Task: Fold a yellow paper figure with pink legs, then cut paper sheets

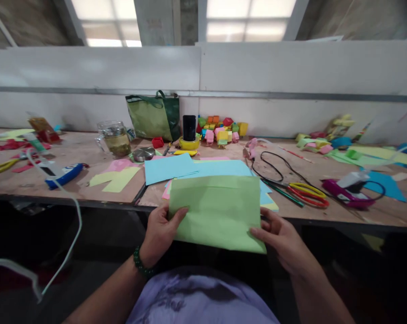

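Note:
A sheet of light green paper (216, 211) is held up between my hands, at the table's front edge. Its left edge is pinched by my left hand (163, 229), thumb on the near face and a dark green bead bracelet at the wrist. My right hand (275, 231) grips the lower right side, its thumb on top and fingers curled behind. Just beyond the green sheet lie blue sheets (169, 167) over pink and yellow ones, partly hidden by it.
On the wooden table (105, 198), scissors (306, 191) and a green pencil (284, 193) lie right of the papers. A glass mug (114, 137), green bag (152, 117), phone (189, 128) and colourful folded paper pieces (221, 130) stand behind. A blue tool (64, 175) lies left.

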Demonstrator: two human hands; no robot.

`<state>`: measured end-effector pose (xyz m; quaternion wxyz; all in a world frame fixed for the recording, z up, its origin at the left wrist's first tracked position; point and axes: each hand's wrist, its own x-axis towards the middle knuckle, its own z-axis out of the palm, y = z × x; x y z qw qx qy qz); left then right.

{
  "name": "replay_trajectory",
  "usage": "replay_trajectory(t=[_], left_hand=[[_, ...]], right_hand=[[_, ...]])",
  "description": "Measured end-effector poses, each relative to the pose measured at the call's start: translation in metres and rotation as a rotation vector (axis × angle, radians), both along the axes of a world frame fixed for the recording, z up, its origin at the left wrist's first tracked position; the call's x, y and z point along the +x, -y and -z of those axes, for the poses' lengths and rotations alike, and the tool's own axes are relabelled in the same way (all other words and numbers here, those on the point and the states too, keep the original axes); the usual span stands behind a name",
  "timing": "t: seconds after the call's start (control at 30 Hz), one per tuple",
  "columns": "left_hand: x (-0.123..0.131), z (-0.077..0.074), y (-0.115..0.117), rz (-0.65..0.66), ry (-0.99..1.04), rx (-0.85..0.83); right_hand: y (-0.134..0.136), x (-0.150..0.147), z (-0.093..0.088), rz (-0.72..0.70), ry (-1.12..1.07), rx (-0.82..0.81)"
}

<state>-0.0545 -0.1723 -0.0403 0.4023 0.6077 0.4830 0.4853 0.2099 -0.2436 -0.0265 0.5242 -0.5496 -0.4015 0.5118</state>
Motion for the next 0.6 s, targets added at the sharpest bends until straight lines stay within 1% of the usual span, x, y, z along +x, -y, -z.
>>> replay_trajectory(t=[0.07,0.13,0.2,0.27,0.37,0.43,0.5,0.6], left_hand=[[-0.002,-0.004,-0.001,-0.007,-0.014,0.027],[-0.004,-0.006,-0.004,-0.009,0.005,0.035],[-0.005,-0.006,-0.006,-0.003,0.036,0.014],[-0.007,-0.006,-0.007,-0.011,0.028,0.005],[-0.009,-0.009,-0.006,-0.021,-0.021,0.038],[-0.010,-0.013,-0.004,0.009,-0.013,0.045],[-0.009,-0.015,-0.003,0.031,0.017,0.048],[-0.007,-0.013,-0.004,-0.009,0.060,0.070]], right_hand=[[0.002,-0.003,0.003,0.092,0.018,0.032],[0.003,-0.006,0.006,0.189,0.096,0.091],[0.003,-0.008,0.007,0.241,0.165,0.119],[0.003,-0.007,0.006,0.219,0.151,0.087],[0.002,-0.006,0.002,0.066,0.034,0.007],[0.002,-0.007,0.001,0.021,0.010,0.011],[0.003,-0.010,0.004,0.080,0.075,0.057],[0.004,-0.014,0.012,0.192,0.256,0.130]])
